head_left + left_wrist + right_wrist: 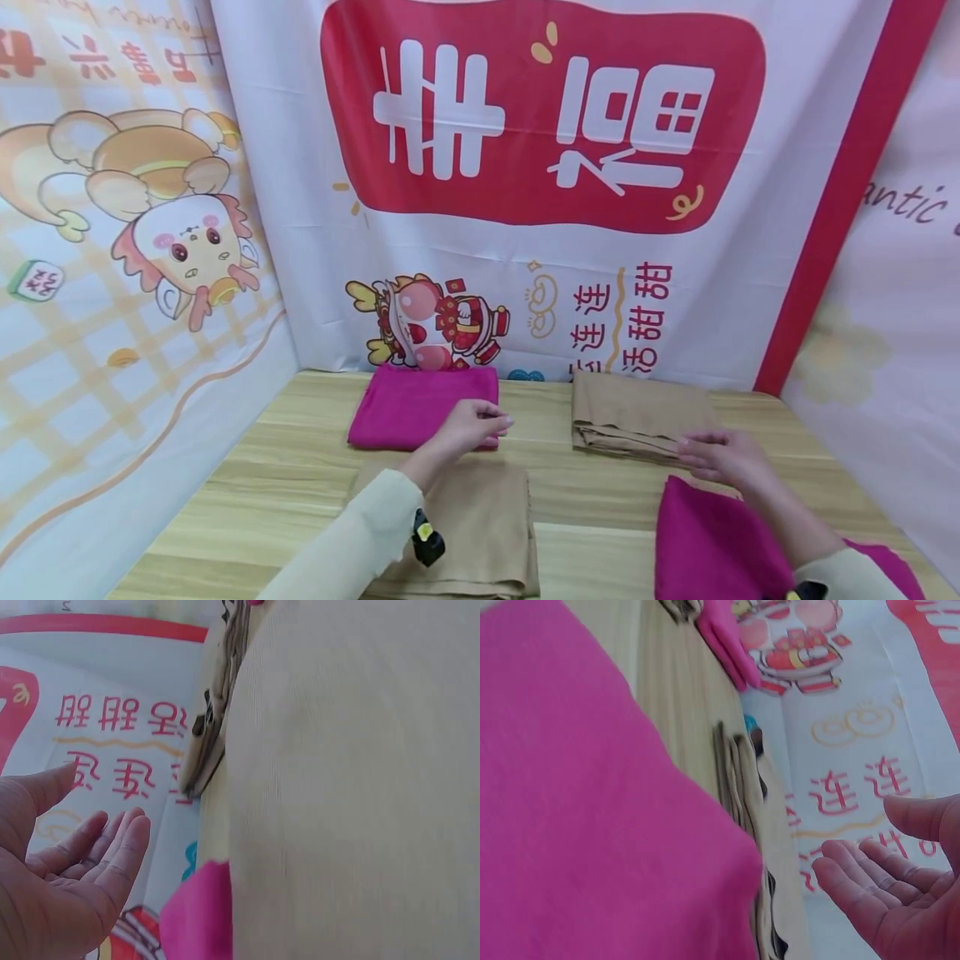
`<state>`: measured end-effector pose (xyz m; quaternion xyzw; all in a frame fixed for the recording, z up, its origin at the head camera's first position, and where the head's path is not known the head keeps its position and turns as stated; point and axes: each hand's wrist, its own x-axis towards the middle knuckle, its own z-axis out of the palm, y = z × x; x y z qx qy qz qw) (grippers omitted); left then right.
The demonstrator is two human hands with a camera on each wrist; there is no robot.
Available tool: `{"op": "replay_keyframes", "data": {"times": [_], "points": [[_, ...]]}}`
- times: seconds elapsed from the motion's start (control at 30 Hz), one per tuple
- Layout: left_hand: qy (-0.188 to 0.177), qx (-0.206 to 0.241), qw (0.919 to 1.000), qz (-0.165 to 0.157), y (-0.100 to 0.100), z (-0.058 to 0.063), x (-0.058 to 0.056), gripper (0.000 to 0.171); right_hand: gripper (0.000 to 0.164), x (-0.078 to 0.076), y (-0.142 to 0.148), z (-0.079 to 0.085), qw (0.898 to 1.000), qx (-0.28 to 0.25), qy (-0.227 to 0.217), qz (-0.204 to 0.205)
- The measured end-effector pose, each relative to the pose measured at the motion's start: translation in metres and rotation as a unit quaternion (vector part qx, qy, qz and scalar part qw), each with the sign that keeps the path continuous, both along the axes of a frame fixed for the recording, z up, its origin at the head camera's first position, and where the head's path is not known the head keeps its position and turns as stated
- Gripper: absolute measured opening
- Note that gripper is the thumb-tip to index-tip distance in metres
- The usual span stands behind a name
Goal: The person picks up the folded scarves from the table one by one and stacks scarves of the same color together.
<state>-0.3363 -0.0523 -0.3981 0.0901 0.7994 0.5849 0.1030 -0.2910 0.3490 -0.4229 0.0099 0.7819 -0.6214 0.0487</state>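
Observation:
Four folded cloths would be two pairs here: a magenta cloth (408, 400) at the back left and a tan cloth (480, 537) in front of it, then a tan cloth (633, 408) at the back right and a magenta cloth (708, 554) before that. My left hand (467, 427) overlaps the back magenta cloth's right side in the head view; its fingers are relaxed and hold nothing. Beside the back tan cloth's right corner is my right hand (723, 456), fingers loosely bent, palm bare in the right wrist view. My right forearm hides part of the front magenta cloth.
The cloths lie on a wood-grain table (247, 492). A white printed backdrop (525, 250) hangs behind its far edge, with patterned side sheets (97, 375) to the left and right. Dark devices (427, 542) are strapped at both wrists.

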Motion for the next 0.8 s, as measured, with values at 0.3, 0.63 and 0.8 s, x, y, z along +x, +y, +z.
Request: {"op": "replay_keyframes", "data": {"times": [0.3,0.63,0.8], "points": [[0.003,0.018,0.9998,0.000,0.040,-0.005,-0.011,0.029,0.056,-0.042,0.069,-0.036,0.997,0.046,0.012,-0.054],[0.004,0.004,1.0000,-0.006,0.074,-0.016,-0.023,0.032,0.064,0.012,0.036,0.038,0.987,0.114,0.023,-0.108],[0.013,-0.019,0.9997,0.009,0.087,-0.022,-0.029,0.039,0.061,0.009,0.043,0.036,0.986,0.112,0.017,-0.122]]}}
